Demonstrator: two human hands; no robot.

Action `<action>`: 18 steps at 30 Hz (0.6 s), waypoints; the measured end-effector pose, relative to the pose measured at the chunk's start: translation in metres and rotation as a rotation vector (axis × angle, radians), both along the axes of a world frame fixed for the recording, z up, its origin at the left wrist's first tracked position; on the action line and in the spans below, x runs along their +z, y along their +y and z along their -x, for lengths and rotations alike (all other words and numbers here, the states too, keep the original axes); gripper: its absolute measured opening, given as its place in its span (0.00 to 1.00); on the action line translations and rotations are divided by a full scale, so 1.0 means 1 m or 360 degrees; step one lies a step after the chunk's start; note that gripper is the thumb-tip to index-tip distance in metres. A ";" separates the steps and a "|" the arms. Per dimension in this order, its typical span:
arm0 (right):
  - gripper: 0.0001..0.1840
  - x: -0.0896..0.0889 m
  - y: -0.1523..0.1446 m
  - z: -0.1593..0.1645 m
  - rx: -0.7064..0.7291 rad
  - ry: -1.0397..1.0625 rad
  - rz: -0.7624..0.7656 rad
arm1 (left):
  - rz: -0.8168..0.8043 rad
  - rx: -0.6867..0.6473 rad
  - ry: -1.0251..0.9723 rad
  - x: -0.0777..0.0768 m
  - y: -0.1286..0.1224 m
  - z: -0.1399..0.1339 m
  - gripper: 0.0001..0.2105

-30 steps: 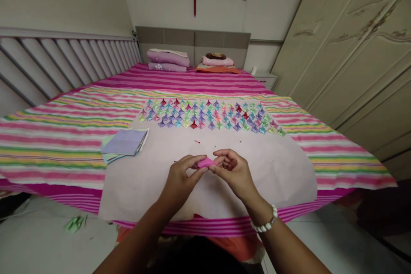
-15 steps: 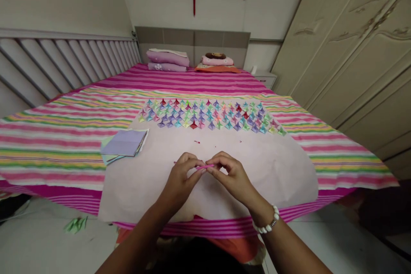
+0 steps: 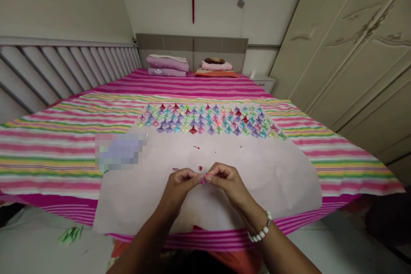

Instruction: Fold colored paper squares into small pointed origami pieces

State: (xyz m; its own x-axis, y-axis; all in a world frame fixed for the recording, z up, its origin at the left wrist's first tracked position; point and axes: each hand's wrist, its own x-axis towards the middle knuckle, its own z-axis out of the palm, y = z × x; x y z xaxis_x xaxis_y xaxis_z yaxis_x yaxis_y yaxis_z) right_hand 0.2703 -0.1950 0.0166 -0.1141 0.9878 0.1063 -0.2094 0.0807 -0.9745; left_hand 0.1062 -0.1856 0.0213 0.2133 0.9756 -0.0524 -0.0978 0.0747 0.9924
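Note:
A small folded piece of pink paper (image 3: pixel 203 181) is pinched between both hands, low over the white sheet (image 3: pixel 272 180) on the bed. My left hand (image 3: pixel 180 184) grips its left side with thumb and forefinger. On the other side, my right hand (image 3: pixel 226 182) pinches it the same way, a white beaded bracelet on that wrist. Fingers cover much of the paper, so its exact shape is hidden. Just beyond the fingertips lies a small dark red scrap (image 3: pixel 200 168). Rows of folded paper pieces (image 3: pixel 193 129) in many colours stand along the sheet's far part.
A stack of square papers, lilac on top (image 3: pixel 120 150), lies at the sheet's left edge, partly blurred. Striped bedding (image 3: pixel 58 137) surrounds the sheet. Folded purple bedding (image 3: pixel 167 65) sits by the headboard. A green crumpled piece (image 3: pixel 70 235) is on the floor at left.
The pink paper has turned from a thin, flat strip between the fingers to a smaller piece hanging below the fingertips. The dark red scrap beyond the hands has come into view.

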 end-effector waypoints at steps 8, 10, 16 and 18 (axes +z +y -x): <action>0.10 -0.025 0.029 0.008 -0.0167 0.0339 0.0397 | 0.0149 0.0115 -0.0023 -0.024 0.026 -0.010 0.13; 0.10 -0.028 0.037 0.009 -0.0226 0.0413 0.0427 | 0.0091 0.0148 0.0079 -0.027 0.032 -0.012 0.14; 0.12 -0.034 0.049 0.004 -0.0349 0.0613 0.0482 | -0.0291 0.0154 0.0312 -0.030 0.043 -0.012 0.13; 0.11 -0.035 0.051 0.000 -0.0372 0.0629 0.0507 | -0.0489 0.0108 0.0342 -0.031 0.046 -0.012 0.11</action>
